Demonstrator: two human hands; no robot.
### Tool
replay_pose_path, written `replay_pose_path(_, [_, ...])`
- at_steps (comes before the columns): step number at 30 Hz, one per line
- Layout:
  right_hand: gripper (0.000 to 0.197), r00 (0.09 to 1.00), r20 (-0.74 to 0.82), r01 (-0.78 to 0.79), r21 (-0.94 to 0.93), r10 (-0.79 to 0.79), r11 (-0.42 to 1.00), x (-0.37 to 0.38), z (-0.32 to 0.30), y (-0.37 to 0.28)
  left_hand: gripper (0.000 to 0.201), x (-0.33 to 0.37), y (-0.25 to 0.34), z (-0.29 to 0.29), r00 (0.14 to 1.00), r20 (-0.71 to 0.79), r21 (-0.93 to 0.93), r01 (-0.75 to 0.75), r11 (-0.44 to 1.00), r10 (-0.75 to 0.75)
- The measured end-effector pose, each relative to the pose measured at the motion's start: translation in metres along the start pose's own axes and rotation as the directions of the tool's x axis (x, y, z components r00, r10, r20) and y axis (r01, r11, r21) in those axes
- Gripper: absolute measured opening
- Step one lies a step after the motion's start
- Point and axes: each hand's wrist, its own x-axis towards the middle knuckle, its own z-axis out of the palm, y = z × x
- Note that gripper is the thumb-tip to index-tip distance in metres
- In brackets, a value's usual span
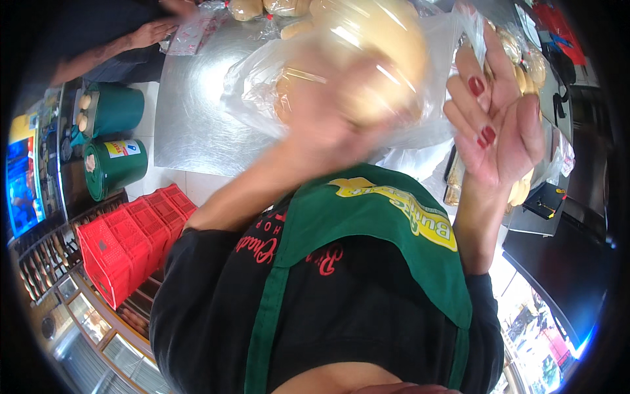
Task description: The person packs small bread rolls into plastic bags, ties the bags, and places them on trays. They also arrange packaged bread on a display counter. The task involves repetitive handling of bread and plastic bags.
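Note:
Large golden bread buns (377,33), smeared by motion, sit in clear plastic in front of me. My left hand (331,115) reaches across and lies against them, too blurred for its fingers to be made out. At the right, my raised right hand (495,125) has red nails and its palm turned toward me. A clear plastic bag (438,49) runs up to it, and a gathered strip is pinched between its upper fingers. More crinkled clear plastic (252,79) spreads left of the buns over the steel table (190,125).
Bagged buns (246,8) lie at the table's far edge, and more bagged bread (525,72) lines the right. A co-worker's hand (154,33) is at the far left beside a printed plastic bag (193,33). Green bins (117,167) and red crates (131,240) stand at left.

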Motion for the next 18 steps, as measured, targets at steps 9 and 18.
replay_pose_path(9, [0.104, 0.993, -0.108, -0.038, 0.049, 0.043, 0.998, -0.078, -0.006, -0.008, 0.016, 0.027, -0.010, 0.008, 0.860, 0.474, -0.166, 0.298, 0.940, -0.190])
replay_pose_path(18, [0.113, 0.998, -0.037, 0.053, 0.049, -0.051, 0.997, -0.082, -0.022, -0.007, 0.083, -0.057, -0.191, 0.101, 0.446, 0.777, 0.431, 0.138, 0.892, -0.445])
